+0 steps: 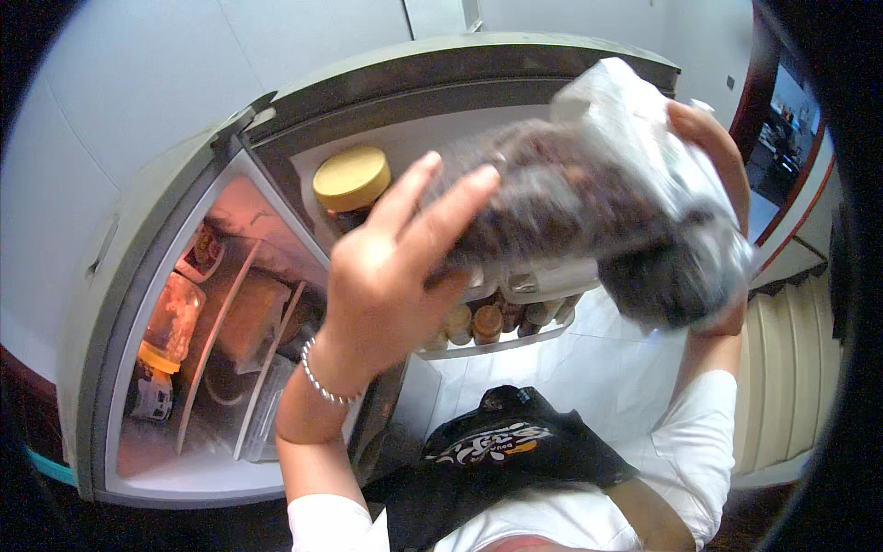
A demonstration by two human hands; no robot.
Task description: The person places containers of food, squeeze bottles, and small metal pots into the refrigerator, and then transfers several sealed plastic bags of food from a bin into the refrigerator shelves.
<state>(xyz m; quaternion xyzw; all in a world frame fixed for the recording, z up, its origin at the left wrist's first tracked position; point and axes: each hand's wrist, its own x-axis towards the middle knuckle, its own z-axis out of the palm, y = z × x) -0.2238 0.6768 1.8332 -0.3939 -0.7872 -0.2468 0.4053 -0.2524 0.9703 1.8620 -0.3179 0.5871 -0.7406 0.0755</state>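
My right hand (710,152) holds a bulky clear plastic bag with dark reddish-brown contents (552,186), together with a white plastic bag (621,124) and a dark bundle in plastic (676,276). The bags are blurred. At the left end of the clear bag is my left hand (393,276), fingers spread along its side, thumb partly hidden; whether it grips the bag is unclear. A beaded bracelet circles the left wrist. Beneath the bags, the open refrigerator door's shelves hold a jar with a yellow lid (352,178) and several small bottles (487,323).
On the left, the lit refrigerator compartment has shelves (217,345), a jar with an orange-yellow lid (172,321), a wrapped package (255,317) and a clear container (270,407). A ribbed cream-coloured surface (786,372) stands at right, below a doorway.
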